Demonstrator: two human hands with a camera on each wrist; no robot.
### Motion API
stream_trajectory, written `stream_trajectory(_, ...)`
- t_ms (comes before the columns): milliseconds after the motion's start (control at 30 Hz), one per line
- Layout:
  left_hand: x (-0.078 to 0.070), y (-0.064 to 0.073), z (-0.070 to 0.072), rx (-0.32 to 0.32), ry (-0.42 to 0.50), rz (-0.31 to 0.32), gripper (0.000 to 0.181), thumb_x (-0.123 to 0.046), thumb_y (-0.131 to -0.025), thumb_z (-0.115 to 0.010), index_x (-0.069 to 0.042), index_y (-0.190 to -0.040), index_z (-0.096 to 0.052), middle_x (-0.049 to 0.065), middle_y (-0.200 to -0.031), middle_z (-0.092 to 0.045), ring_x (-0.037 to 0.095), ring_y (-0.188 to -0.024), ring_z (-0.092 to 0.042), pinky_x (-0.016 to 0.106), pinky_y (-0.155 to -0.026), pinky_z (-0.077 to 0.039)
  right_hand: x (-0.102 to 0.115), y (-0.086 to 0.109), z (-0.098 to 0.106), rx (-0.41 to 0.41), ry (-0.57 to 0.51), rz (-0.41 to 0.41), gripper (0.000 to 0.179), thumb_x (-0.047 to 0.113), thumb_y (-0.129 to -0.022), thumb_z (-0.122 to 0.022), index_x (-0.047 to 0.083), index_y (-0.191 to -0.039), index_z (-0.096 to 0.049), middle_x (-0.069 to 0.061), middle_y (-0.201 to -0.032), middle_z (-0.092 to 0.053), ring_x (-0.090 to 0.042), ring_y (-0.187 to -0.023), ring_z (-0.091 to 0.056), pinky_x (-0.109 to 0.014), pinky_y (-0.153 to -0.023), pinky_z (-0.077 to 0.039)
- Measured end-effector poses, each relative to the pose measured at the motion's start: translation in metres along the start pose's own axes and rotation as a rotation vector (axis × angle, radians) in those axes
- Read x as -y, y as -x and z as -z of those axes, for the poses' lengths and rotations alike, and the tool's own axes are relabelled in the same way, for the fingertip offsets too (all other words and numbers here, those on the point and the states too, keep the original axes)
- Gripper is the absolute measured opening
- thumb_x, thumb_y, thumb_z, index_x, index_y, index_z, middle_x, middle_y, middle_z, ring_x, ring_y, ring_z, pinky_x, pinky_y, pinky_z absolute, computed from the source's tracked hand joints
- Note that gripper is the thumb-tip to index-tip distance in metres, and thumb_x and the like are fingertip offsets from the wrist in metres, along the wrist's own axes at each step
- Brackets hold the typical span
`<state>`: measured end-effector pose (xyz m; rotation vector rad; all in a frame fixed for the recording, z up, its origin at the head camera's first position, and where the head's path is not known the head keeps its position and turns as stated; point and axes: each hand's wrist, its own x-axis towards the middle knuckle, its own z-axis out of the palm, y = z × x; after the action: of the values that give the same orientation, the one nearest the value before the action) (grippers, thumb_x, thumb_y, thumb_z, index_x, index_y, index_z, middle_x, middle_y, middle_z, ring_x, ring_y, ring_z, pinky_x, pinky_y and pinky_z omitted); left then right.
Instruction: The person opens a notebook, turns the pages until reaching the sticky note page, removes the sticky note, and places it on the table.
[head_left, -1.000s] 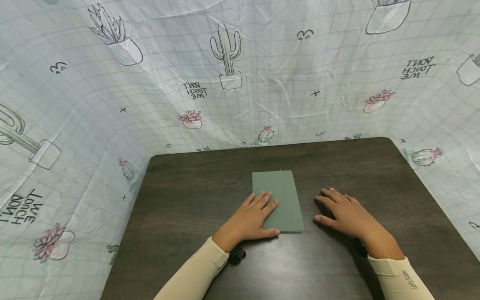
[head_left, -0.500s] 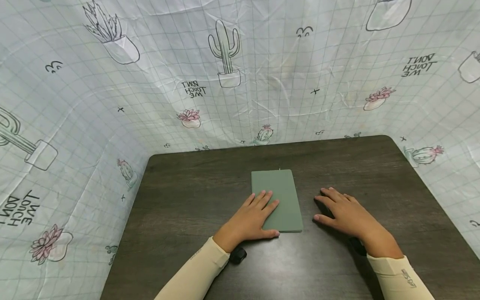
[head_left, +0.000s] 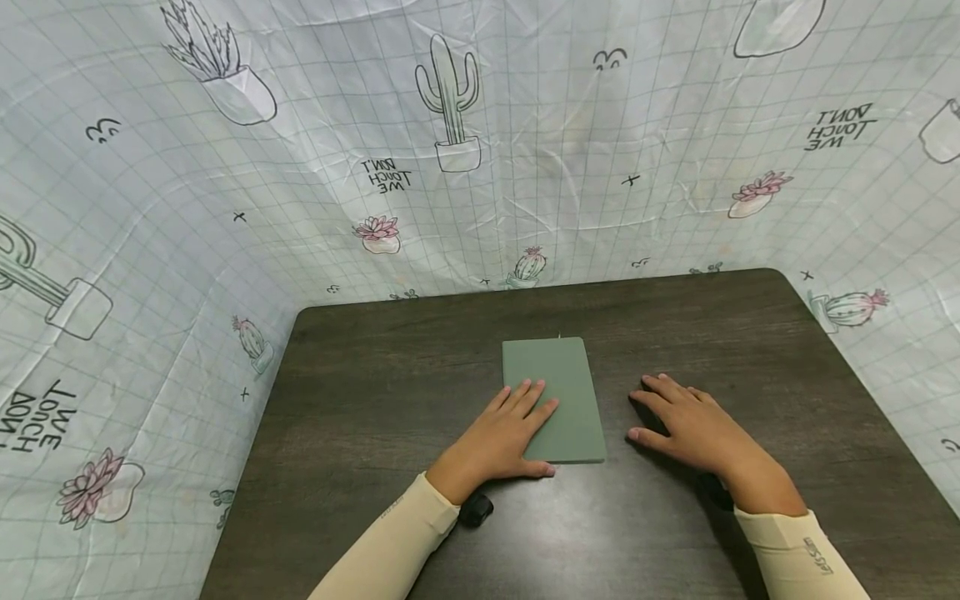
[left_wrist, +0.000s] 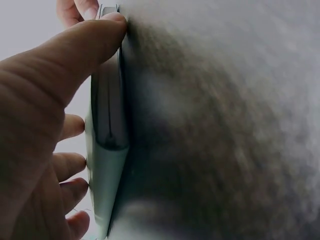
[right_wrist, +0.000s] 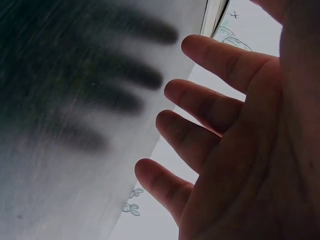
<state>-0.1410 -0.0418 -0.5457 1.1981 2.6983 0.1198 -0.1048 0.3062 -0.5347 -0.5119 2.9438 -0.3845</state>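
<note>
A closed green notebook (head_left: 566,396) lies flat on the dark wooden table. My left hand (head_left: 502,437) rests on its left part with fingers spread over the cover. In the left wrist view, several fingertips touch the cover of the notebook (left_wrist: 106,180), and the thumb (left_wrist: 95,42) reaches across its page edge. To the right of the notebook, apart from it, my right hand (head_left: 697,429) is held low with relaxed, spread fingers and nothing in it. The right wrist view shows the palm and fingers of the right hand (right_wrist: 240,125) above their shadows on the table.
The dark table (head_left: 375,375) stretches out on both sides of the notebook. A white curtain (head_left: 562,150) printed with cacti and a grid surrounds its back and sides. A black wrist device (head_left: 476,509) sits under the left wrist.
The head view has tilted very slightly. My left thumb has shifted a little at the notebook's near edge; the right hand and the notebook stay in place.
</note>
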Motion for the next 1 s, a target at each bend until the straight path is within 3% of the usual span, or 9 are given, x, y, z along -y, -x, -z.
stream_trajectory(300,0.0,0.004,0.003,-0.014,0.024,0.01,0.109,-0.079,-0.095,-0.064,-0.023,-0.176,-0.016,0.008,-0.183,-0.007,0.025,-0.169,-0.006,0.047,-0.135,-0.012,0.002,0.0,0.0,0.001,0.002,0.006,0.073,0.061,-0.102,-0.067,0.011,-0.155,-0.059,-0.023,-0.167,-0.044,-0.05,-0.154,-0.039,-0.075,-0.116,-0.033)
stream_trajectory(800,0.001,0.01,0.007,-0.116,-0.003,-0.001,0.115,-0.077,-0.093,-0.067,-0.022,-0.176,-0.009,0.01,-0.183,-0.003,0.026,-0.169,-0.005,0.048,-0.134,-0.017,0.018,-0.016,0.001,0.026,0.018,0.067,0.083,0.068,-0.102,-0.062,0.013,-0.163,-0.049,-0.021,-0.171,-0.039,-0.049,-0.156,-0.036,-0.075,-0.118,-0.032)
stream_trajectory(1000,0.001,0.012,0.006,-0.149,-0.014,-0.01,0.116,-0.076,-0.093,-0.068,-0.022,-0.176,-0.007,0.01,-0.183,0.0,0.027,-0.169,-0.003,0.048,-0.134,-0.017,0.031,-0.025,-0.002,0.03,0.04,0.125,0.082,0.056,-0.102,-0.07,0.01,-0.165,-0.045,-0.022,-0.171,-0.038,-0.048,-0.157,-0.037,-0.073,-0.118,-0.034)
